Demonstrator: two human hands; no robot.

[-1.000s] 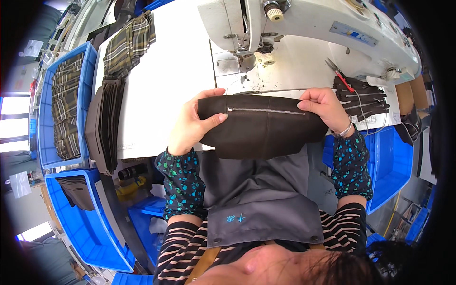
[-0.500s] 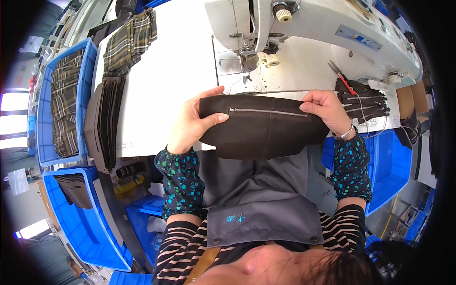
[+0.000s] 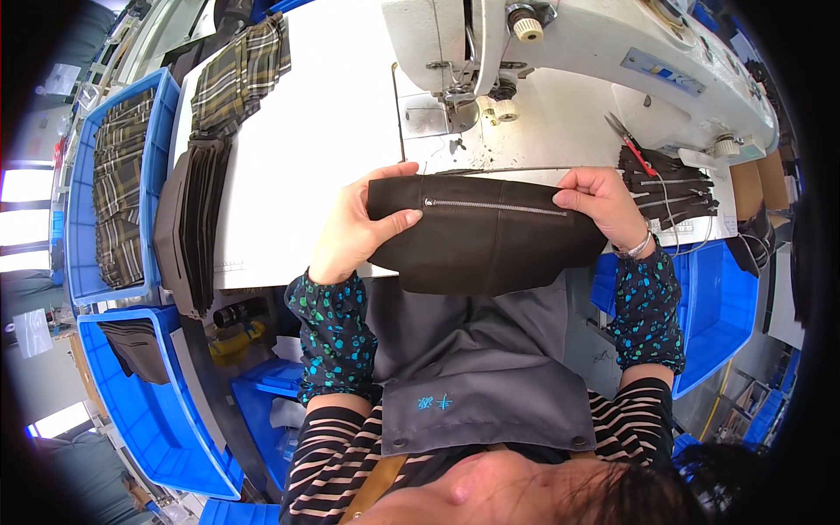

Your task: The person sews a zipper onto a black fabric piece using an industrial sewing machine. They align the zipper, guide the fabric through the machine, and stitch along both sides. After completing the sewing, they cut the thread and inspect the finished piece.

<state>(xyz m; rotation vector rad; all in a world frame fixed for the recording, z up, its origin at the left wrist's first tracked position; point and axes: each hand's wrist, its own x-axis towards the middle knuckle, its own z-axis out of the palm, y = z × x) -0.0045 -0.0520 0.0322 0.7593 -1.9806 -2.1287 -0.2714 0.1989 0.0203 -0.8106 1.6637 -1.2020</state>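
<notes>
Between my two hands a dark brown fabric panel point(image 3: 486, 249) is stretched out over the table's front edge. A silver zipper point(image 3: 494, 206) runs across its upper part, with the pull at the left end. My left hand point(image 3: 359, 219) grips the left edge, thumb on the front near the zipper pull. At the upper right corner my right hand point(image 3: 604, 206) pinches the panel, its thumb by the zipper's right end. The panel hides the fingers behind it. Just beyond the panel stands a white sewing machine point(image 3: 595, 52), its needle area point(image 3: 459, 96) free of the panel.
Red-handled snips point(image 3: 632, 144) lie beside a pile of dark zippers point(image 3: 674, 188) at right. Dark panels point(image 3: 188, 227) and plaid fabric point(image 3: 241, 74) line the table's left edge. Blue bins point(image 3: 162, 188) stand further left, with another blue bin point(image 3: 722, 302) at lower right.
</notes>
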